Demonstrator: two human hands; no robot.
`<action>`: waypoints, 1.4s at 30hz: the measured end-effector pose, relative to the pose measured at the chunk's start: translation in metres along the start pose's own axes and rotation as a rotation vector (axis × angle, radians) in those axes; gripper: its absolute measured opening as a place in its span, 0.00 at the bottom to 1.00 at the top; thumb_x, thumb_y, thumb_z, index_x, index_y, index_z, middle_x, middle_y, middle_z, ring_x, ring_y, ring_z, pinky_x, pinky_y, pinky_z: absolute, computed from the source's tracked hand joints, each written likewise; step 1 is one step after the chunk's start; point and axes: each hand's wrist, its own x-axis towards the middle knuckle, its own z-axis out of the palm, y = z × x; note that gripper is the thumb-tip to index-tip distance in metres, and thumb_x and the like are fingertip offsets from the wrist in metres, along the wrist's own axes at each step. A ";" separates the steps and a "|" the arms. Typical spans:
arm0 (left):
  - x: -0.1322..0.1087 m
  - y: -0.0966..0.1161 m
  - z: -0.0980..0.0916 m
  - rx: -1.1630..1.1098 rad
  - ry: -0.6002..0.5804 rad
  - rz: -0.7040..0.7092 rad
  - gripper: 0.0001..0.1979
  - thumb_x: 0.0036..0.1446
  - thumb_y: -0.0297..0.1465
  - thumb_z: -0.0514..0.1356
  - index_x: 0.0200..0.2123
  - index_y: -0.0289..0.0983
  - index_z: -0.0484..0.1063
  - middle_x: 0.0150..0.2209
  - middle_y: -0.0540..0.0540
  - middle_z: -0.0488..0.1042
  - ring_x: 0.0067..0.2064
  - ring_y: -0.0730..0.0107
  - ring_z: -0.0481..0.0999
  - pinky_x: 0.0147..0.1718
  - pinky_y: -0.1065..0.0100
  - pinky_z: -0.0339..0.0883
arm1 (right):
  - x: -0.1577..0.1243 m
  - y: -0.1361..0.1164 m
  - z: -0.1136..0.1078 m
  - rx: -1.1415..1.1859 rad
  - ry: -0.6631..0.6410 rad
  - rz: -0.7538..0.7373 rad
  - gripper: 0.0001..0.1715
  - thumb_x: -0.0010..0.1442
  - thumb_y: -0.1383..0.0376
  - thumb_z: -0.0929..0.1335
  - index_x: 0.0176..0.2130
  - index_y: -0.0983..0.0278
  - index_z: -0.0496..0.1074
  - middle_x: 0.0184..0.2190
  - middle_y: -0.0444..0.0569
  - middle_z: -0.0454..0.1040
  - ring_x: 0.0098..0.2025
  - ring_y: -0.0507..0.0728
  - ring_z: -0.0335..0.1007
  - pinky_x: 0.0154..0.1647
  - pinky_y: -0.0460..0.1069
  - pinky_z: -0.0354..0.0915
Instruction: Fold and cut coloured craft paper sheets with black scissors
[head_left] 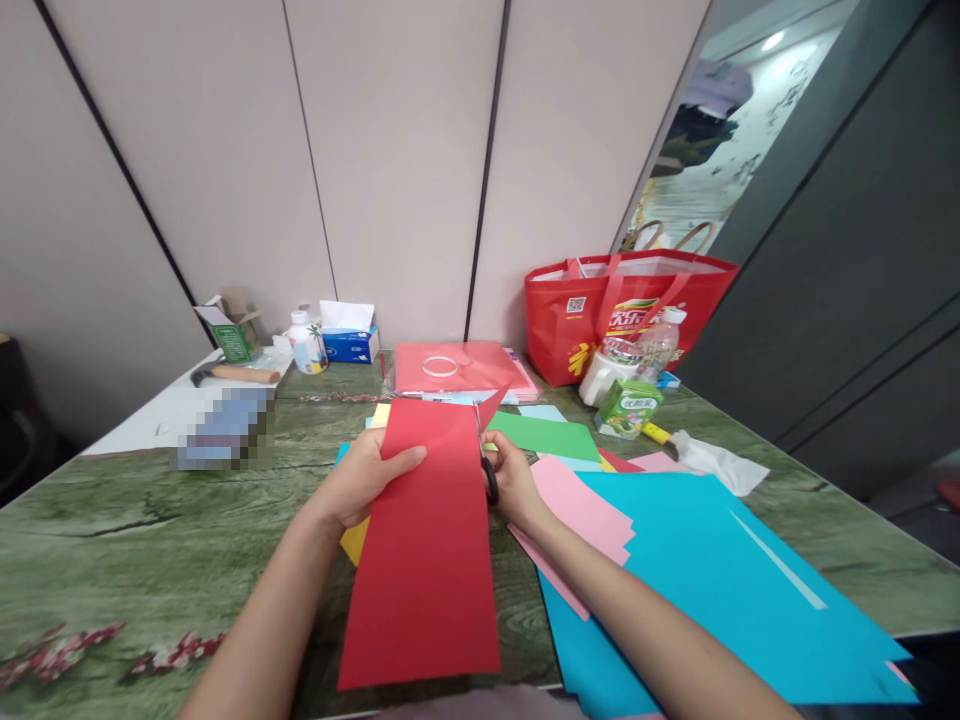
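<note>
A long sheet of red paper is held up over the table by my left hand, thumb on its face and fingers behind its left edge. My right hand grips a pair of scissors with dark handles at the sheet's right edge. Their blades sit on the paper, and a narrow red flap bends off to the upper right there. Under my right forearm lie pink paper sheets on a large blue sheet. Green paper shows just beyond my right hand.
Along the back stand a tissue box, a white bottle, a red pack of paper and a red tote bag. A green carton is at right; a hammer lies at left on the green table.
</note>
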 end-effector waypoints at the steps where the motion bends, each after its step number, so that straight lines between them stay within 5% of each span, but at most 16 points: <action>1: 0.000 0.000 0.000 -0.001 -0.001 -0.001 0.16 0.39 0.36 0.68 0.32 0.34 0.72 0.27 0.47 0.78 0.26 0.66 0.76 0.26 0.67 0.69 | 0.000 0.000 0.000 -0.001 0.000 0.000 0.22 0.39 0.60 0.72 0.30 0.60 0.57 0.11 0.32 0.60 0.12 0.45 0.46 0.15 0.41 0.43; 22: -0.001 0.001 0.000 -0.007 -0.010 -0.006 0.16 0.38 0.36 0.68 0.31 0.34 0.73 0.26 0.46 0.78 0.26 0.66 0.76 0.24 0.69 0.69 | 0.000 0.000 0.000 -0.004 0.018 0.013 0.22 0.40 0.60 0.73 0.29 0.60 0.57 0.10 0.30 0.57 0.11 0.44 0.44 0.13 0.40 0.42; 34: -0.001 0.002 0.001 0.015 -0.005 -0.011 0.15 0.39 0.35 0.68 0.30 0.34 0.72 0.26 0.46 0.78 0.25 0.67 0.76 0.24 0.69 0.69 | 0.001 0.002 -0.001 0.019 -0.027 -0.013 0.26 0.37 0.64 0.74 0.31 0.60 0.57 0.15 0.33 0.64 0.16 0.48 0.58 0.19 0.43 0.55; 42: -0.001 0.001 0.000 0.004 -0.017 -0.001 0.15 0.40 0.35 0.68 0.31 0.33 0.72 0.26 0.46 0.78 0.24 0.69 0.75 0.23 0.70 0.69 | 0.002 0.004 -0.003 -0.006 -0.019 -0.011 0.24 0.38 0.65 0.74 0.31 0.61 0.58 0.14 0.33 0.64 0.14 0.45 0.52 0.16 0.40 0.49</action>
